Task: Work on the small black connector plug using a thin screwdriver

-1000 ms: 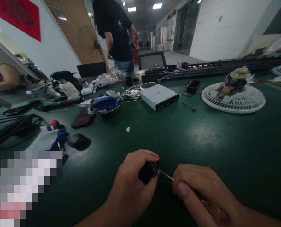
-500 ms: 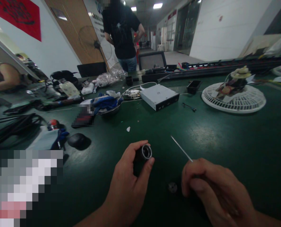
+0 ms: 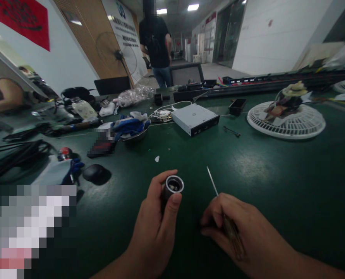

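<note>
A short dark cylinder with a bright metal rim (image 3: 174, 184) is gripped between the thumb and fingers of my left hand (image 3: 156, 223), its open end tilted up and small parts showing inside. To the right, my right hand (image 3: 242, 228) is closed round a screwdriver (image 3: 232, 236) with a brownish handle, its thin metal shaft pointing up and away. The thumb and forefinger of that hand are low over the green table (image 3: 189, 155); anything between their tips is hidden. The small round metal piece seen earlier is out of sight near those fingertips.
A grey disc drive (image 3: 195, 118) lies beyond my hands, with a white fan grille (image 3: 287, 120) to its right. On the left are a black mouse (image 3: 95, 173), a bowl with blue cloth (image 3: 133, 128) and black cables (image 3: 18, 155). A person (image 3: 156, 42) stands behind the table.
My right hand has moved left to where the small round piece lay, and the screwdriver handle now shows. The cylinder has shifted slightly left and tilted more upward. The standing person has moved farther away.
</note>
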{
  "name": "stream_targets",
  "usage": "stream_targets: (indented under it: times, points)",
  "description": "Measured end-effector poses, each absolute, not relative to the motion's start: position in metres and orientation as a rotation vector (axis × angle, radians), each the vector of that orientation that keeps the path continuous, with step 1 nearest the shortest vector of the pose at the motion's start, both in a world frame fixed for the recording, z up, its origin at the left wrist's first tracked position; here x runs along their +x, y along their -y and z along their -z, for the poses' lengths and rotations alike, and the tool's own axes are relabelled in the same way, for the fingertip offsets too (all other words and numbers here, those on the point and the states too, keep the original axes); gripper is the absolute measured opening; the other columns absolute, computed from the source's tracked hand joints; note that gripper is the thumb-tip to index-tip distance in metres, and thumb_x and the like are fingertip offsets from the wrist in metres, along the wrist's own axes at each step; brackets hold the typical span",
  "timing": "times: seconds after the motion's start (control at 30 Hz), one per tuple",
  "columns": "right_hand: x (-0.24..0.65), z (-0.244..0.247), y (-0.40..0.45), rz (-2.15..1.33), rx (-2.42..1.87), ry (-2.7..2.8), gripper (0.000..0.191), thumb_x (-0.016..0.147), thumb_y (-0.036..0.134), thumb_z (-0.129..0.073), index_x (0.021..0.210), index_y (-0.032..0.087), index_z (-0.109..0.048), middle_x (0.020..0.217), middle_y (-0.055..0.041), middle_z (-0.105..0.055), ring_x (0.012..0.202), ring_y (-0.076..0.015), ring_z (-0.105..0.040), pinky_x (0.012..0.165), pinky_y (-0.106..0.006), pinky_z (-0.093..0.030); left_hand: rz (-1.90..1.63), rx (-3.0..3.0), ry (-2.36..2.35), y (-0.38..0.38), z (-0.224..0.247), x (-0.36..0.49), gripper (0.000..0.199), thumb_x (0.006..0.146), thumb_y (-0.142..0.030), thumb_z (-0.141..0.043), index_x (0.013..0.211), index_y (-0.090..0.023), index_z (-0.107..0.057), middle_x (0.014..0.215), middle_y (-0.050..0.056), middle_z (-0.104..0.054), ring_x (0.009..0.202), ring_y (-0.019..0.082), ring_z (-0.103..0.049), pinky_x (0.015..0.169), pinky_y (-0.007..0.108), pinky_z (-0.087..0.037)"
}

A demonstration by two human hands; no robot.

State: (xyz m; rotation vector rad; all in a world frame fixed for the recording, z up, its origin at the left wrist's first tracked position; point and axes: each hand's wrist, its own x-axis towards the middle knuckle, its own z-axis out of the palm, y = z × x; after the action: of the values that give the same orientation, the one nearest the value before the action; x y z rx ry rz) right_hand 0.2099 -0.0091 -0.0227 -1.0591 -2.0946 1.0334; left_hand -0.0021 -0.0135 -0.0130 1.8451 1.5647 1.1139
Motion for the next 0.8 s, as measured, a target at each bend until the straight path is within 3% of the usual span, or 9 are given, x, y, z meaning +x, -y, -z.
stream_targets:
  times: [0.17, 0.33, 0.47, 0.67, 0.8]
  points:
    - [0.210, 0.016, 0.007, -1.221, -1.027, 1.767, 0.036, 0.085, 0.012, -0.072, 0.084, 0.026, -0.039, 0.095, 0.0038, -0.072, 0.082, -0.0132, -0.072, 0.068, -0.025, -0.057, -1.105, 1.867, -1.584, 0.010, 0.013, -0.001, 0.033, 0.095, -0.024, -0.055, 0.127, -0.026, -0.046, 0.092, 0.001, -0.068, 0.071, 0.014, -0.067, 0.059, 0.025, -0.056]
    - [0.207, 0.014, 0.009, -1.204, -0.997, 1.495, 0.036, 0.086, 0.016, -0.075, 0.086, 0.026, -0.041, 0.101, 0.0028, -0.074, 0.092, -0.0149, -0.075, 0.079, -0.026, -0.063, -0.995, 1.973, -1.489, 0.010, 0.013, 0.000, 0.035, 0.082, -0.007, -0.059, 0.111, -0.027, -0.059, 0.089, 0.000, -0.069, 0.074, 0.016, -0.068, 0.061, 0.027, -0.054]
    - [0.208, 0.013, 0.011, -1.135, -0.928, 1.482, 0.038, 0.084, 0.018, -0.078, 0.085, 0.027, -0.042, 0.093, 0.0048, -0.074, 0.089, -0.0150, -0.075, 0.076, -0.025, -0.064, -0.958, 2.080, -1.421, 0.010, 0.012, 0.001, 0.040, 0.070, -0.002, -0.063, 0.104, -0.024, -0.064, 0.089, 0.002, -0.071, 0.078, 0.020, -0.068, 0.061, 0.030, -0.052]
    - [0.208, 0.011, 0.010, -1.053, -0.918, 1.520, 0.041, 0.080, 0.023, -0.084, 0.077, 0.026, -0.043, 0.083, 0.0061, -0.077, 0.075, -0.0134, -0.075, 0.068, -0.020, -0.062, -0.923, 2.122, -1.369, 0.011, 0.013, 0.001, 0.042, 0.070, -0.002, -0.067, 0.104, -0.025, -0.063, 0.090, 0.001, -0.070, 0.079, 0.020, -0.067, 0.065, 0.032, -0.052]
    - [0.206, 0.013, 0.009, -1.098, -0.919, 1.487, 0.037, 0.083, 0.021, -0.080, 0.080, 0.026, -0.044, 0.091, 0.0053, -0.077, 0.084, -0.0146, -0.076, 0.074, -0.023, -0.064, -0.903, 2.136, -1.343, 0.012, 0.013, 0.000, 0.036, 0.076, -0.006, -0.067, 0.105, -0.027, -0.062, 0.091, -0.001, -0.069, 0.078, 0.019, -0.066, 0.065, 0.032, -0.051]
